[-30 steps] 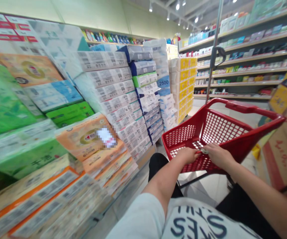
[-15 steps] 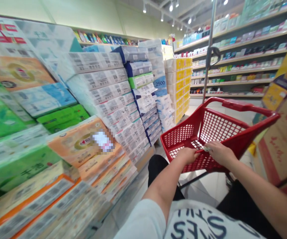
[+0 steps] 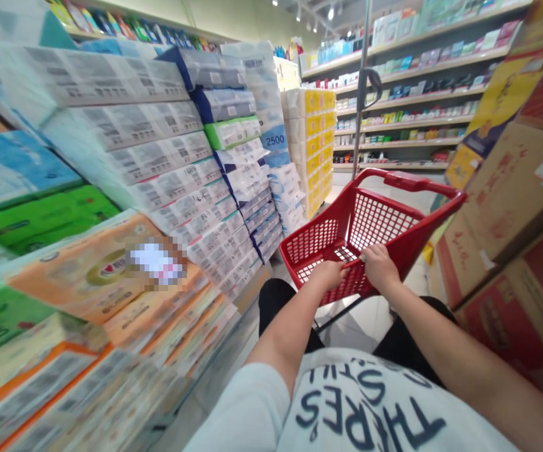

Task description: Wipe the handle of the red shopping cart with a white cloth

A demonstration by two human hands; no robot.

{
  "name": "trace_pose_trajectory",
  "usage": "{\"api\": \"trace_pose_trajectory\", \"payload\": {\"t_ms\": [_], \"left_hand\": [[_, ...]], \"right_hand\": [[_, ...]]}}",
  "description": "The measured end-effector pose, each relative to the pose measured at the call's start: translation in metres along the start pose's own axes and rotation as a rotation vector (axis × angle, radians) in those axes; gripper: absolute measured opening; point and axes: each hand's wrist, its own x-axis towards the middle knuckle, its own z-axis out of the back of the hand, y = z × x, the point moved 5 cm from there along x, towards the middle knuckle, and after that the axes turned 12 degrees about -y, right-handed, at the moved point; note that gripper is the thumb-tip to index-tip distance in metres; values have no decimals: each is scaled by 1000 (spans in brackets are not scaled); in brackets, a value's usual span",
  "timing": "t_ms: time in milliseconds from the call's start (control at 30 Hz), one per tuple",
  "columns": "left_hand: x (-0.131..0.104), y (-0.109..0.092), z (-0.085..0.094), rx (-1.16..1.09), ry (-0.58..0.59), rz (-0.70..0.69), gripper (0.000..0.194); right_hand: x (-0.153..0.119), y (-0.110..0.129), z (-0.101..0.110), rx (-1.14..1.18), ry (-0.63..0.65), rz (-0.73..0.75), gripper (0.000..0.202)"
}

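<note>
The red shopping cart (image 3: 407, 246) is located in front of the body on the tiled floor (image 3: 351, 329), between stacked tissue packs (image 3: 162, 166) on the left and cardboard cartons (image 3: 509, 194) on the right. The near rim is gripped at two points just beside each other: the fingers of the left hand (image 3: 327, 275) are curled closed over it, and those of the right hand (image 3: 380, 267) appear closed on it also, the tips being partly hidden. The raised handle (image 3: 400, 182) is left unheld on the far side. For steady steering, equal force should be applied by both hands; a wider grip would probably give better control. Clearance from the packs and the metal post (image 3: 358, 132) should be checked, and the wheels should be kept away from the feet.
</note>
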Motion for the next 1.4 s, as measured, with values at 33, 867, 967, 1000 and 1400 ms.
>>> {"api": "trace_pose_trajectory", "payload": {"t_ms": [33,867,967,1000,1400], "left_hand": [[0,0,0,0,0,5,40],[5,1,3,11,43,4,38],[5,1,3,8,47,-2,38],[5,1,2,7,48,-1,37],[5,1,1,17,51,-22,39]], "right_hand": [[0,3,-1,-19,-6,-48,22],[-4,16,-3,12,99,-1,21],[1,10,2,100,230,202,31],[3,2,6,92,229,200,32],[0,12,-2,122,177,88,25]]}}
